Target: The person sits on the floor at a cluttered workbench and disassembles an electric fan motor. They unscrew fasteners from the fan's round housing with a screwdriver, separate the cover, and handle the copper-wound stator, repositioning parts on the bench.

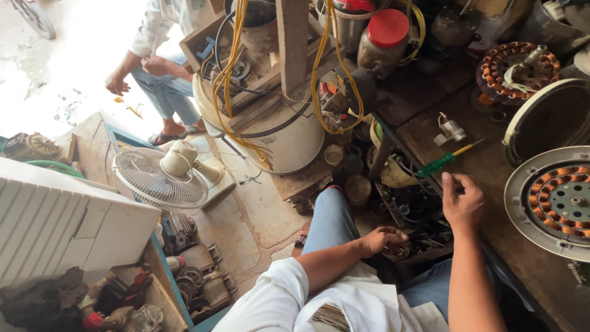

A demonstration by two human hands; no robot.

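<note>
My left hand reaches down into a dark drawer of small metal parts beside my knee, fingers curled among the parts; whether it grips one is unclear. My right hand rests at the edge of the wooden workbench, fingers loosely bent and holding nothing, just below a green-handled screwdriver. To its right lies a round fan motor stator with copper windings.
A second copper-wound stator and a small metal part sit on the bench. A white desk fan lies on the floor. Yellow cables hang over a pale drum. Another person sits at the back left.
</note>
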